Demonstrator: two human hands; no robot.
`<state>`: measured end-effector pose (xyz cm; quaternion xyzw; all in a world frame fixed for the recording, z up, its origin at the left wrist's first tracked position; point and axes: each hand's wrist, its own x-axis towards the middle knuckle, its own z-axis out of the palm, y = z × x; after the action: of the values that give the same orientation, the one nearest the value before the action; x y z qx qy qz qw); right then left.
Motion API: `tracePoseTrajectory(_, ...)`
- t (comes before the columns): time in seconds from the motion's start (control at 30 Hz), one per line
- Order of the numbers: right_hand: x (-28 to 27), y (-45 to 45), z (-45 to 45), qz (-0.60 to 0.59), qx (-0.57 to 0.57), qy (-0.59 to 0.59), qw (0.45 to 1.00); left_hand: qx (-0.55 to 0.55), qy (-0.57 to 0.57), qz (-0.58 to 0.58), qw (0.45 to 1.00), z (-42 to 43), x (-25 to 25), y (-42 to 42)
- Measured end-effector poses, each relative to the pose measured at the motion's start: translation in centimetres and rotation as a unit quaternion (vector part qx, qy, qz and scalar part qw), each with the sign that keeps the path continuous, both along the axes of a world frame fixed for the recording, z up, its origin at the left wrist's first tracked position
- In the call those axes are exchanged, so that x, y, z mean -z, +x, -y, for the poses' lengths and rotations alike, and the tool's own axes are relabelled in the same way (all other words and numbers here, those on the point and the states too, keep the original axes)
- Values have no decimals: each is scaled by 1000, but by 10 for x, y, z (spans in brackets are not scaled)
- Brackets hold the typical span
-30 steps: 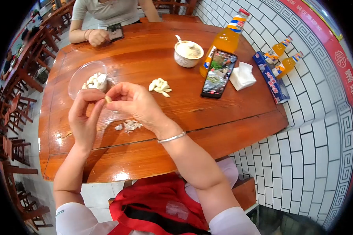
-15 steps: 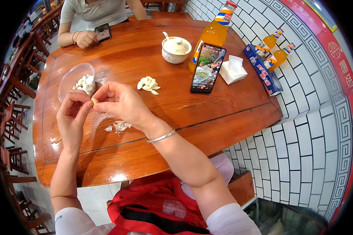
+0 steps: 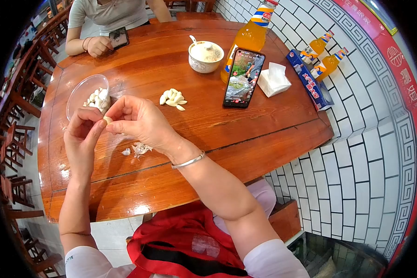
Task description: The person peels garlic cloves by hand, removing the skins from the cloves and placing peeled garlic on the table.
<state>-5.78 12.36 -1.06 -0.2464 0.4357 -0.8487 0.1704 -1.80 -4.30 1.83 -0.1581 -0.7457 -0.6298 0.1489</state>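
A garlic clove point(image 3: 108, 120) is pinched between the fingertips of both my hands, above the left part of the table. My left hand point(image 3: 84, 134) closes on it from the left, thumb against forefinger. From the right, my right hand point(image 3: 141, 121) grips the same clove. Just behind the hands is a clear plastic bowl point(image 3: 74, 95) holding unpeeled garlic cloves point(image 3: 97, 98). Peeled garlic cloves point(image 3: 173, 98) lie in a small pile to the right. Papery garlic skins point(image 3: 140, 149) are scattered on the wood below my right hand.
A phone point(image 3: 243, 78) leans upright against a large orange soda bottle point(image 3: 251, 34). Nearby stand a lidded bowl point(image 3: 205, 58) with a spoon, a tissue pack point(image 3: 274, 79) and a blue box point(image 3: 308, 78) with small bottles. Across the table point(image 3: 194, 125), another person's hand point(image 3: 99, 46) rests by a phone point(image 3: 119, 38).
The view has shifted slightly. My hands keep the same pinch on the clove, with little visible movement. The picture on the propped phone has changed.
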Motion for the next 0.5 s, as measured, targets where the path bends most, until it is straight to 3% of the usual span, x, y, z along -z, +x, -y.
tracePoseTrajectory(0.5,3,-3,-1,-6,-17,6,1000,29,-3,84,996,5,-4,-2)
